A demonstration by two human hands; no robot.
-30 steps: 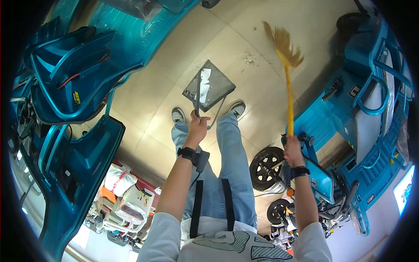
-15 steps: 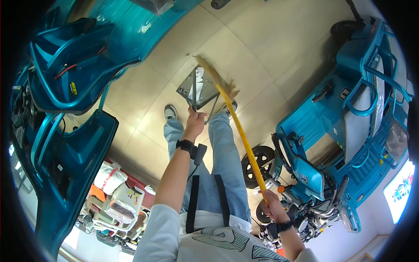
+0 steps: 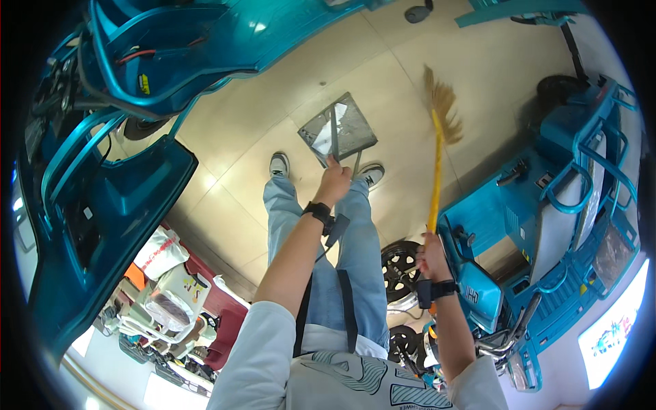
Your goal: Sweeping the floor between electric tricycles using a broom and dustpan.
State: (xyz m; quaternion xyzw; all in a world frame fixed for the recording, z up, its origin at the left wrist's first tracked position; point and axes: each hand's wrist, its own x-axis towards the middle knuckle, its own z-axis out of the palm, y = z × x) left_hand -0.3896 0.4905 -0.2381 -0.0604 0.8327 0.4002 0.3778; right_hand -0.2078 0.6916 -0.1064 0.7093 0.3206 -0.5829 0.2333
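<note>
My left hand (image 3: 335, 183) is closed round the handle of a dark, flat dustpan (image 3: 355, 121), whose pan rests on the tiles just ahead of my feet. White scraps of paper (image 3: 342, 115) and grey dirt lie in the pan. My right hand (image 3: 432, 255) grips the yellow handle of a broom (image 3: 437, 171). The broom's straw bristles (image 3: 444, 102) are out to the right of the dustpan, apart from it.
Teal vehicle body parts (image 3: 130, 205) crowd the left side. A teal three-wheeled vehicle (image 3: 506, 212) stands on the right, with a black wheel (image 3: 400, 266) near my leg. Beige floor tiles (image 3: 273, 102) stretch ahead. A white scooter (image 3: 174, 301) is at lower left.
The broom has swung from over the dustpan out to the right, its handle now more upright in view. My right hand has moved forward. The left hand still holds the dustpan.
</note>
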